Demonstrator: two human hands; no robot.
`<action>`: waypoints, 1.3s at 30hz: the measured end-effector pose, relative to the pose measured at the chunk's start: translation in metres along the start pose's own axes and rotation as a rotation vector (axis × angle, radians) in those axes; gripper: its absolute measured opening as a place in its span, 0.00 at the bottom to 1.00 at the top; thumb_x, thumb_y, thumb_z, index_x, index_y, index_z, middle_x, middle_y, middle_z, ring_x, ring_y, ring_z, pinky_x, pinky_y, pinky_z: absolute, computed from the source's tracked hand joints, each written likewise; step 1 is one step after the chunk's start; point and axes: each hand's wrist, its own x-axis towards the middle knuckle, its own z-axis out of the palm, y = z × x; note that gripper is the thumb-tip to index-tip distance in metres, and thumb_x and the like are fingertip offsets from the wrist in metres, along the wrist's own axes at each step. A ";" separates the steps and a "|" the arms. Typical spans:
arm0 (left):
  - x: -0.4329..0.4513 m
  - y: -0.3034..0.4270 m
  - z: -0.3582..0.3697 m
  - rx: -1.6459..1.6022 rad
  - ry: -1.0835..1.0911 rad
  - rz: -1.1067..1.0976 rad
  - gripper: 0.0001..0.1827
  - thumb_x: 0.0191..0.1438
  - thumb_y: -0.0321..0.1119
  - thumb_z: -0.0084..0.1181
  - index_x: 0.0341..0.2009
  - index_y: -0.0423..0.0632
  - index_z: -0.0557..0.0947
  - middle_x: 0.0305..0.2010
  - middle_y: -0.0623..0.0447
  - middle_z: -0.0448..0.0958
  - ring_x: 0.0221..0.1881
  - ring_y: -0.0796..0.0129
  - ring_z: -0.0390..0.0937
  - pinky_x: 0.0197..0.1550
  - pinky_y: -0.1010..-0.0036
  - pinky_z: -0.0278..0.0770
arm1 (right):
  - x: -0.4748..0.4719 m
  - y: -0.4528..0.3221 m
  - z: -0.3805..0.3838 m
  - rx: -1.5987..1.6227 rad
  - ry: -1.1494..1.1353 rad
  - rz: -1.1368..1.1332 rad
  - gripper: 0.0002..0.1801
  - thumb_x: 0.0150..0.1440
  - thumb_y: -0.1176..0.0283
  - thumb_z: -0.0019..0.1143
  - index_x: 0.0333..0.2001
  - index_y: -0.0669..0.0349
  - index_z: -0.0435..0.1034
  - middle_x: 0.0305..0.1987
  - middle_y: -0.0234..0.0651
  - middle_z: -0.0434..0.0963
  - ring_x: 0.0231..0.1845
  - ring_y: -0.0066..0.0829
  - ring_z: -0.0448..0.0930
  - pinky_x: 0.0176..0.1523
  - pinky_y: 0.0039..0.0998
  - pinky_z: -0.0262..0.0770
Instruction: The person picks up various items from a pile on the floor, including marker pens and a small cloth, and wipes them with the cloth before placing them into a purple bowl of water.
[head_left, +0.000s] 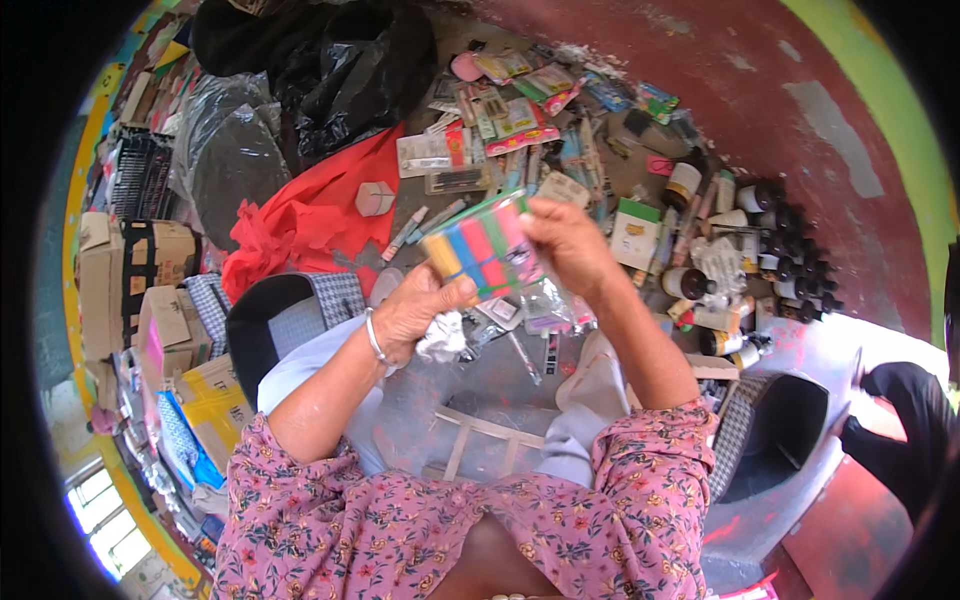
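Between my two hands is a small flat pack with yellow, blue, red and green blocks of colour and a clear cover. My left hand grips its lower left corner, thumb on the front face. A crumpled white cloth or tissue hangs under that hand, apparently held in the lower fingers. My right hand pinches the pack's upper right edge. Clear plastic packets lie on the floor below the pack. What the pack contains cannot be told.
Several dark-capped bottles stand or lie at the right by the maroon wall. Packaged stationery is heaped ahead. Red paper or cloth, black plastic bags and cardboard boxes lie left. Open checked boxes flank me.
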 end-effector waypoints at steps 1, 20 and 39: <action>-0.003 0.004 -0.006 0.006 -0.039 -0.101 0.30 0.44 0.46 0.60 0.49 0.46 0.67 0.33 0.59 0.71 0.27 0.80 0.68 0.25 0.84 0.66 | -0.004 0.003 0.017 -0.016 0.025 0.014 0.12 0.55 0.69 0.45 0.40 0.63 0.69 0.31 0.25 0.74 0.28 0.15 0.72 0.34 0.17 0.68; -0.012 -0.046 0.002 0.514 -0.280 0.012 0.19 0.48 0.30 0.51 0.46 0.39 0.71 0.40 0.55 0.73 0.42 0.74 0.68 0.47 0.76 0.65 | -0.103 0.053 0.025 -0.146 0.276 0.145 0.09 0.43 0.76 0.61 0.30 0.66 0.71 0.24 0.30 0.74 0.24 0.18 0.72 0.28 0.19 0.69; 0.021 -0.059 0.036 0.376 0.006 -0.175 0.16 0.51 0.37 0.53 0.43 0.47 0.71 0.29 0.61 0.72 0.24 0.81 0.67 0.24 0.83 0.63 | -0.071 0.094 -0.045 -0.002 -0.046 -0.025 0.26 0.44 0.55 0.61 0.39 0.64 0.68 0.30 0.31 0.72 0.33 0.20 0.70 0.33 0.21 0.68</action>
